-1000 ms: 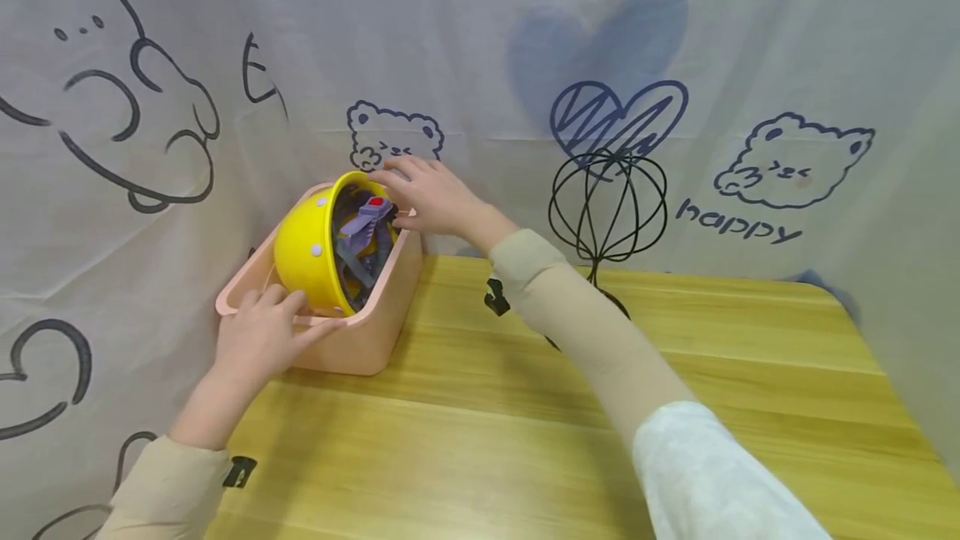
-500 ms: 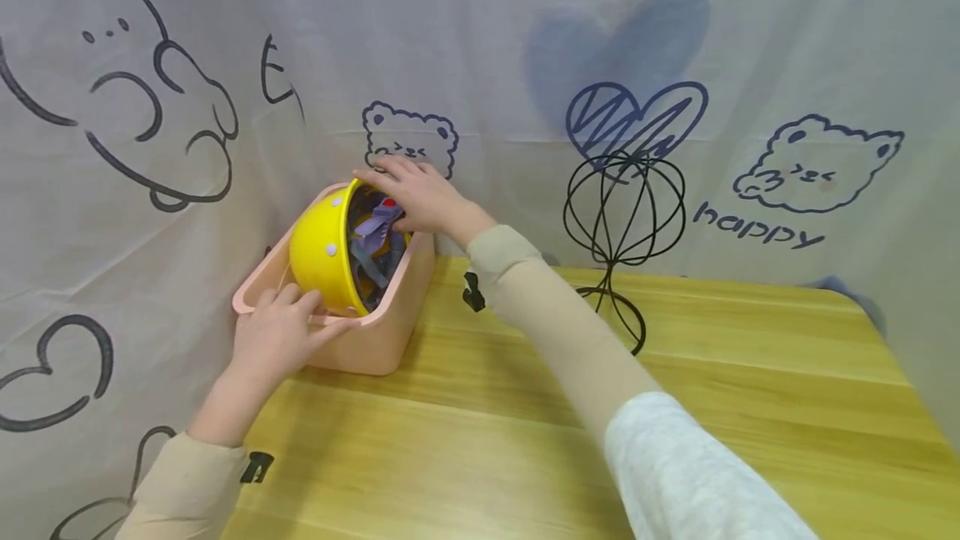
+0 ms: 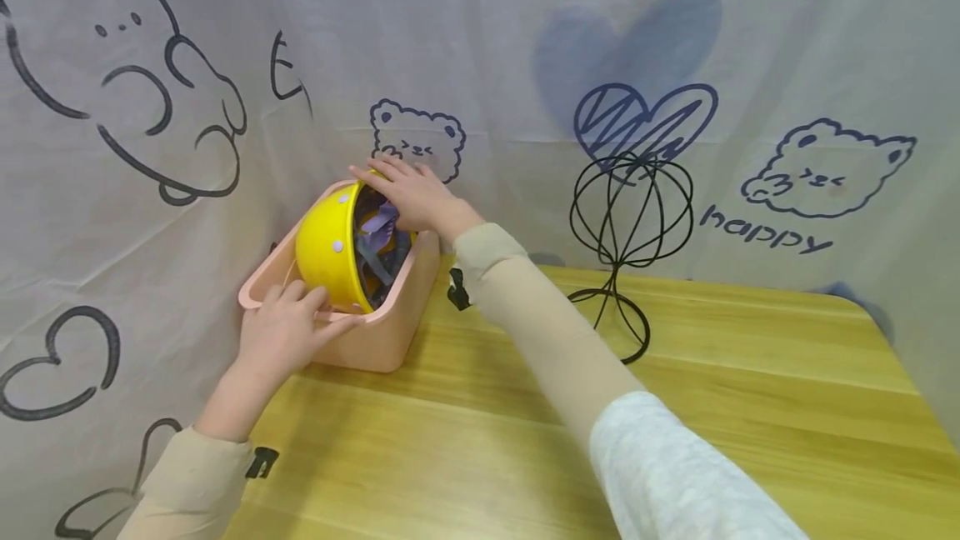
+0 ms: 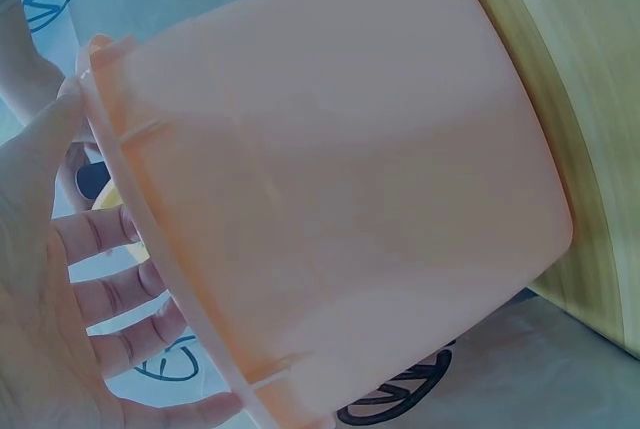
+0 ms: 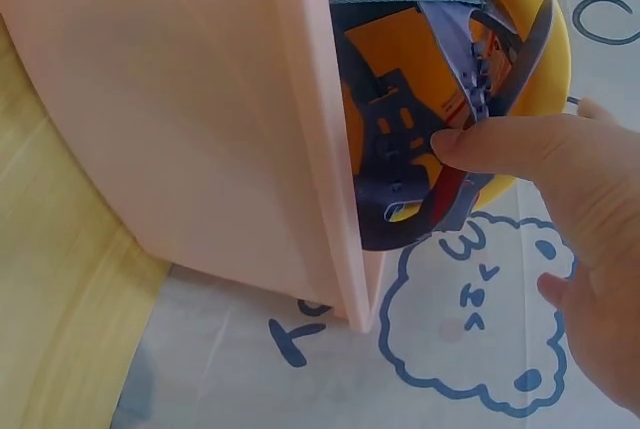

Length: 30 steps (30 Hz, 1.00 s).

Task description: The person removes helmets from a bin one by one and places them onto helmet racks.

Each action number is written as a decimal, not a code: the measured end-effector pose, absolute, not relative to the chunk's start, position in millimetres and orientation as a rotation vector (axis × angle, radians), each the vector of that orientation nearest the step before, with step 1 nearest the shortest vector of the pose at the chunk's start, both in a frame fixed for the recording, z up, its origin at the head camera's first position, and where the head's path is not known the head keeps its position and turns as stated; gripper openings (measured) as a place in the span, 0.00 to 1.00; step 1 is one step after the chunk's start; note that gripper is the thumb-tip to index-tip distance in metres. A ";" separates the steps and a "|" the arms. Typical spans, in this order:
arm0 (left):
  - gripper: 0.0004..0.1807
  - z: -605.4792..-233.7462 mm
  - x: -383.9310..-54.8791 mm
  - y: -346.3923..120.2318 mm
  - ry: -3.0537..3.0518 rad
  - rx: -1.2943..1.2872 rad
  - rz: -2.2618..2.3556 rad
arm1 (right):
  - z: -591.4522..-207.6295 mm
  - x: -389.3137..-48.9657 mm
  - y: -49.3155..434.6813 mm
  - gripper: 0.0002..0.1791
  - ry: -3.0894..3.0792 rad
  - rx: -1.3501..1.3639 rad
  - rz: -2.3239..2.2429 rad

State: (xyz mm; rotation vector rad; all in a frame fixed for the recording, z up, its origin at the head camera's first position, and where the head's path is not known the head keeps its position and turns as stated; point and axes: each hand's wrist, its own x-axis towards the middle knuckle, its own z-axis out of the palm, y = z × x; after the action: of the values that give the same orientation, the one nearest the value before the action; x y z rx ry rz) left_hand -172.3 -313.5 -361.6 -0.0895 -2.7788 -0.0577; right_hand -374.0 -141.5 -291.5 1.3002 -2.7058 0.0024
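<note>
A yellow hard hat (image 3: 322,240) lies on its side in a pink plastic bin (image 3: 367,348), its hollow facing right. Grey straps and a purplish harness (image 5: 395,134) show inside it in the right wrist view. My right hand (image 3: 420,194) holds the hat's upper rim, thumb inside against the harness and fingers spread over the yellow shell. My left hand (image 3: 273,336) grips the bin's near rim. In the left wrist view, its fingers (image 4: 115,294) hook over that rim, and the bin's wall (image 4: 330,169) hides most of the hat.
A black wire stand (image 3: 617,265) with a round cage top stands on the wooden table (image 3: 480,440), right of the bin. White cloth with drawings (image 3: 495,40) hangs behind and along the left side, close to the bin.
My right hand has shifted left and farther over the hat's rim, its thumb reaching the harness. The head view has turned slightly left. More of the wire stand's base shows.
</note>
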 end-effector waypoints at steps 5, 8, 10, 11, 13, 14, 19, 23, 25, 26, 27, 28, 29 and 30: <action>0.27 -361.7 -172.7 -312.1 -2.770 -0.079 -0.065 | -289.5 -374.3 -141.0 0.50 -2.717 1.319 -0.014; 0.28 -362.6 -172.4 -312.2 -2.765 -0.087 -0.065 | -288.8 -372.5 -139.7 0.50 -2.722 1.363 0.016; 0.28 -363.1 -172.6 -312.1 -2.760 -0.093 -0.063 | -289.2 -371.0 -139.4 0.51 -2.719 1.403 0.047; 0.28 -363.0 -172.9 -312.0 -2.755 -0.098 -0.060 | -289.4 -370.3 -139.4 0.52 -2.714 1.420 0.062; 0.29 -363.0 -174.0 -311.8 -2.747 -0.102 -0.061 | -290.1 -369.2 -139.7 0.53 -2.690 1.452 0.088; 0.29 -363.0 -174.6 -311.9 -2.743 -0.099 -0.064 | -290.5 -368.8 -140.0 0.54 -2.676 1.464 0.099; 0.30 -362.8 -176.0 -312.5 -2.751 -0.078 -0.077 | -291.7 -366.1 -141.2 0.55 -2.614 1.476 0.082; 0.31 -363.4 -175.5 -312.8 -2.765 -0.061 -0.088 | -293.4 -364.3 -140.7 0.55 -2.593 1.462 0.058; 0.31 -363.7 -175.1 -312.5 -2.764 -0.057 -0.089 | -294.8 -363.6 -139.9 0.54 -2.605 1.442 0.072; 0.31 -363.9 -174.9 -312.6 -2.765 -0.055 -0.089 | -295.6 -363.5 -139.2 0.54 -2.612 1.434 0.086; 0.31 -364.0 -174.7 -312.5 -2.765 -0.055 -0.089 | -296.3 -363.3 -138.4 0.54 -2.617 1.429 0.102; 0.31 -364.2 -174.5 -312.7 -2.767 -0.053 -0.088 | -297.1 -363.1 -137.6 0.53 -2.622 1.423 0.119; 0.31 -364.2 -174.2 -312.7 -2.769 -0.051 -0.089 | -297.9 -363.0 -136.6 0.53 -2.625 1.419 0.134; 0.31 -364.3 -173.9 -312.8 -2.770 -0.050 -0.090 | -298.9 -363.0 -135.8 0.53 -2.617 1.420 0.146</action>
State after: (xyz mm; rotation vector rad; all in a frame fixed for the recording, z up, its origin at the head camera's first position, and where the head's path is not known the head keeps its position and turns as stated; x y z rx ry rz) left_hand -173.9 -312.8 -364.3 -0.0496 -2.7705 -0.0897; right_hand -363.0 -135.8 -298.9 1.4198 -2.6169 0.1457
